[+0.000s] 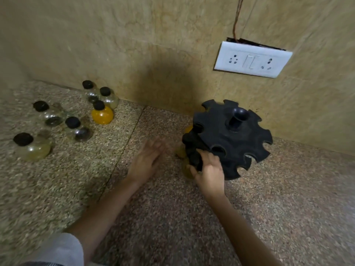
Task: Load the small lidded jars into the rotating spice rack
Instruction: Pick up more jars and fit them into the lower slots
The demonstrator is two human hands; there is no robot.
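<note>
A black rotating spice rack (230, 139) with notched tiers and a central post stands on the stone counter near the wall. My right hand (208, 169) grips the rim of its lower tier at the front left. Yellowish jars (185, 170) sit low in the rack, mostly hidden behind it and my fingers. My left hand (148, 160) hovers blurred just left of the rack, fingers spread and holding nothing. Several small round jars with black lids stand at the left, among them an orange-filled jar (102, 114) and a clear jar (33, 147).
The speckled stone counter (172, 217) meets a beige tiled wall behind the rack. A white socket and switch plate (252, 59) hangs on the wall above the rack, with wires running up from it. A seam in the counter runs between the jars and the rack.
</note>
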